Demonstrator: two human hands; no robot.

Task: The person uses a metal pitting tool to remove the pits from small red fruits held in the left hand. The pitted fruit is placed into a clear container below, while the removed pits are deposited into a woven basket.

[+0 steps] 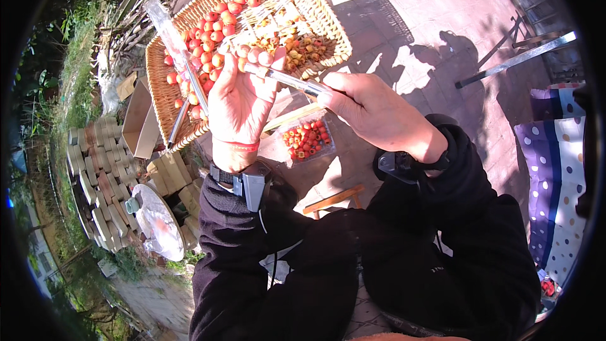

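Note:
My left hand (244, 104) is turned palm up over a wicker basket (326, 7) and holds several small red fruits (254, 54), which look like hawthorns, along its fingers. In my right hand (383, 113) is a slim pen-like tool (293, 80) with a clear and metallic barrel. Its tip meets one fruit at my left fingers; whether it has gone into the flesh I cannot tell. Whole red fruits (207, 38) fill the basket's left side, and yellowish-brown fruit scraps (300, 49) lie at its right. A second pen-like tool (178, 125) rests at the near left rim.
A clear plastic wrapper (165, 33) lies across the basket's left side. Below the hands, a clear plastic box (307, 141) of red fruits sits near a wooden bar (293, 117). A small wooden stool (334, 200) stands closer. Stacked bricks (102, 175) and a round board (158, 222) are at left.

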